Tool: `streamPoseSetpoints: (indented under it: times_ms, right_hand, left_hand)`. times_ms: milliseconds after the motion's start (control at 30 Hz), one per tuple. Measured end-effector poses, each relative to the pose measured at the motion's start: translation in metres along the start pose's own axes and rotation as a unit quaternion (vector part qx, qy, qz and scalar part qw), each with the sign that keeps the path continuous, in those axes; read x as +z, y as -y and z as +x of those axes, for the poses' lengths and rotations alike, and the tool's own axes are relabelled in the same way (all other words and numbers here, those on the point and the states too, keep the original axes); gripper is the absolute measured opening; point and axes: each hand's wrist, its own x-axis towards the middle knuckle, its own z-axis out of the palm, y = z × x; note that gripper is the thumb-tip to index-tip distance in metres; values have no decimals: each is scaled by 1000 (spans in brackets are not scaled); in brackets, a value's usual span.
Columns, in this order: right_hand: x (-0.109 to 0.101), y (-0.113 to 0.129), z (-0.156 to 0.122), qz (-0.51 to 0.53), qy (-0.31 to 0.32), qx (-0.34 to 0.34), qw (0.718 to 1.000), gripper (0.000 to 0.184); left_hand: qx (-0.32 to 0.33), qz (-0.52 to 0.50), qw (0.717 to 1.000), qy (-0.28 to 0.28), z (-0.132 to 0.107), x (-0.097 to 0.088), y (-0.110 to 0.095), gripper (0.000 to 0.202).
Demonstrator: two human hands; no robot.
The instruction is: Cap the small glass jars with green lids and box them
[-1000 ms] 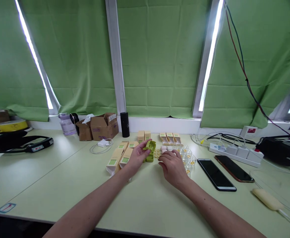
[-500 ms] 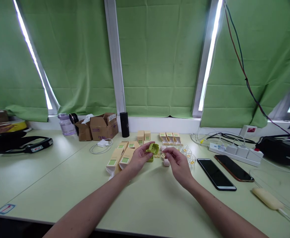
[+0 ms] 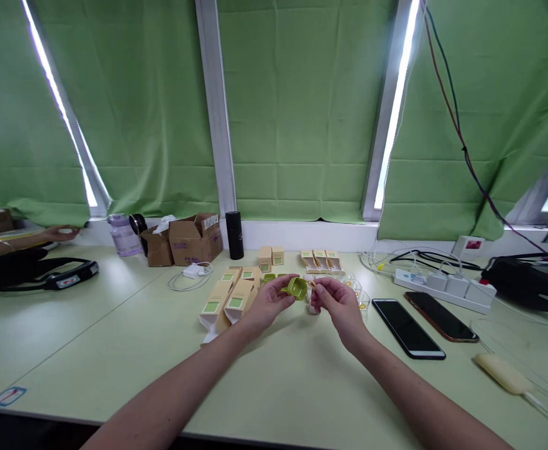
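My left hand (image 3: pixel 267 305) is closed round a small green open case (image 3: pixel 297 287), held just above the pale green table (image 3: pixel 114 325). My right hand (image 3: pixel 337 302) pinches a tiny pale piece right beside the case's mouth; what the piece is I cannot make out. Under and behind the hands lie several small tan boxes with green labels (image 3: pixel 229 300), several small clear cups with gold bits (image 3: pixel 360 299), and a small white item (image 3: pixel 312 307) on the table.
Two phones (image 3: pixel 407 328) lie to the right, with a power strip (image 3: pixel 445 286) and cables behind. Brown cartons (image 3: pixel 194 239), a black cylinder (image 3: pixel 235 235) and a purple bottle (image 3: pixel 122 235) stand by the sill. Another person's hand (image 3: pixel 60 233) reaches in at far left near black gear (image 3: pixel 34 273).
My left hand lifted the green case and carried it rightward. My right hand rose from the table with a small piece and came up to the case. Another person's arm came in at far left.
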Motion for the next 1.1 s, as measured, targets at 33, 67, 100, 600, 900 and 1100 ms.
streamPoseSetpoints:
  times_ms: [33, 67, 100, 600, 900, 1100]
  right_hand:
    - [1, 0, 0, -2, 3, -2, 1000, 42]
    - [1, 0, 0, -4, 7, -8, 1000, 41]
    - [1, 0, 0, -9, 11, -19, 1000, 40]
    - [0, 4, -11, -341, 20, -254, 905, 11]
    - [-3, -3, -10, -416, 45, -345, 840, 23]
    - [-1, 1, -12, -490, 16, -375, 787, 19]
  left_hand:
    - [1, -2, 1000, 0, 0, 0, 0, 58]
    - [1, -3, 1000, 0, 0, 0, 0, 58]
    - [0, -4, 1000, 0, 0, 0, 0, 58]
    - [-3, -7, 1000, 14, 0, 1, 4, 57]
    - [21, 39, 999, 0, 0, 3, 5, 54]
    - [49, 77, 996, -9, -3, 8, 0, 50]
